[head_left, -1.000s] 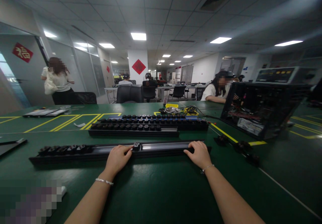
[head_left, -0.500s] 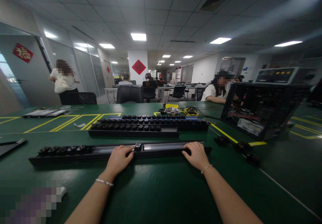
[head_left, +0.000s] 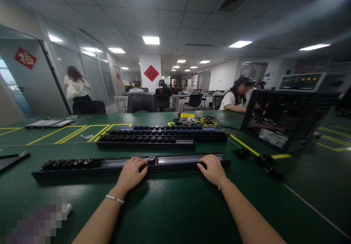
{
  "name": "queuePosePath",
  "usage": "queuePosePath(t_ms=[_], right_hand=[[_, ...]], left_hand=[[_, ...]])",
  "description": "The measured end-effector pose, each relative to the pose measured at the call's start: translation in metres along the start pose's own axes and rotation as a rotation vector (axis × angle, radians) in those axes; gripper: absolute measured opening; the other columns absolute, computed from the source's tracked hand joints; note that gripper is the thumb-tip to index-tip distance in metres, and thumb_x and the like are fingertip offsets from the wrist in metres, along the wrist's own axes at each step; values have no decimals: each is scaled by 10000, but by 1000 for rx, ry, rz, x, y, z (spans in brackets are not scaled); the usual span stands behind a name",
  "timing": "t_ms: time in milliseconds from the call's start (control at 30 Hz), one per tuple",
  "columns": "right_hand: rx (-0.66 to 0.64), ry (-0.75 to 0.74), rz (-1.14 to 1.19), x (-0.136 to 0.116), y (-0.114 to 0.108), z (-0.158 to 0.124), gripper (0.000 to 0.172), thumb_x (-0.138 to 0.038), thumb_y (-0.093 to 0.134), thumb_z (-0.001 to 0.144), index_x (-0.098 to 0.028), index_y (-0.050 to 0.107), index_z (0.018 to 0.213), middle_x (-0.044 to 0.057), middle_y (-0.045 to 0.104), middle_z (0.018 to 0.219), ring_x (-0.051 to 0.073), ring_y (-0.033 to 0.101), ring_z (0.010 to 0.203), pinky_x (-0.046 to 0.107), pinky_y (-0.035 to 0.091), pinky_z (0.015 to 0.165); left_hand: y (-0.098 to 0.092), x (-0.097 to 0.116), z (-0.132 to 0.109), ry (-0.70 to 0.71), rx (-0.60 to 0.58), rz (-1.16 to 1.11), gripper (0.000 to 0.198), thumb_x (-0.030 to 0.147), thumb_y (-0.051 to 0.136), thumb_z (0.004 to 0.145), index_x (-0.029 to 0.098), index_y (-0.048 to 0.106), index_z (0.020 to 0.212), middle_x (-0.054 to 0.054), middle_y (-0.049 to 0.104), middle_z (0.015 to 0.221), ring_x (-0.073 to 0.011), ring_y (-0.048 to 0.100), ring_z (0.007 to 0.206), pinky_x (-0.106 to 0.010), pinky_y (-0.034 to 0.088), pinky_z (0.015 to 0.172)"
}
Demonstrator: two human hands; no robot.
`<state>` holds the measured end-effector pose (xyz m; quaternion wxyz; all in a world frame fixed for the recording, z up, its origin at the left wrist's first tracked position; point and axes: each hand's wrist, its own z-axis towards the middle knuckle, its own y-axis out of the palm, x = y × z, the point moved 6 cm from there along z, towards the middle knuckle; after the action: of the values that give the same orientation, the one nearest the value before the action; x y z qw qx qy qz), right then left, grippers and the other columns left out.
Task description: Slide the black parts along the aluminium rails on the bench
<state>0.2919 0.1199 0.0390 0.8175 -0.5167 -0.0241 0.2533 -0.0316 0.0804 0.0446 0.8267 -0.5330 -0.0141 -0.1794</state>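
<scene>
A long dark rail [head_left: 175, 168] with a shiny channel lies across the green table in front of me. My left hand [head_left: 135, 171] grips the rail near its middle, its fingertips at a small black block [head_left: 152, 159] in the channel. Toward the rail's right end, my right hand [head_left: 211, 169] is closed over it, thumb on the near side and fingers across the top. Several black knobbed pieces [head_left: 71, 163] sit in a row on the rail's left part.
Beyond are more rails [head_left: 145, 146] filled with black pieces. An open computer case [head_left: 287, 119] stands at the right, near several loose black parts [head_left: 265, 159]. A metal dish [head_left: 188, 120] and cables lie farther back. A person [head_left: 233, 99] sits across the table.
My left hand and the small block have shifted slightly right along the rail. My right hand has moved a little left. The standing person at the far left has moved right.
</scene>
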Motion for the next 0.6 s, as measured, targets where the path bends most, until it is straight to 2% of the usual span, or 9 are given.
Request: queuePosePath(t_ms=[167,333,433,600], right_hand=[[41,-12,41,-2,-1,0,199,-377,470,798,-207,555,858,35,605,876,190,518,884,369,339,869],[131,14,45,-2,-4,2,131,-274,429,832,-201,518,769,45,593,819,189,521,843,340,371,809],[175,-21,26,-7,-6,3,150,-220,434,837,-201,524,718,50,609,810,191,533,857,344,368,841],[200,-82,18,-22,-5,3,176,-225,443,850,-208,547,708,37,642,825,179,560,867,372,325,935]], left_hand=[[2,2,0,40,33,-11,345,361,481,775,226,629,1056,-28,639,1101,-224,492,1098,-405,362,968],[5,-1,-1,37,28,-39,345,361,480,778,231,616,1067,-15,640,1112,-229,471,1145,-429,343,996],[5,1,-1,44,28,-60,338,352,484,775,233,618,1061,-13,641,1111,-226,473,1146,-428,350,998],[4,6,0,67,21,-92,344,338,491,767,236,614,1072,-17,638,1120,-223,473,1149,-429,353,1000]])
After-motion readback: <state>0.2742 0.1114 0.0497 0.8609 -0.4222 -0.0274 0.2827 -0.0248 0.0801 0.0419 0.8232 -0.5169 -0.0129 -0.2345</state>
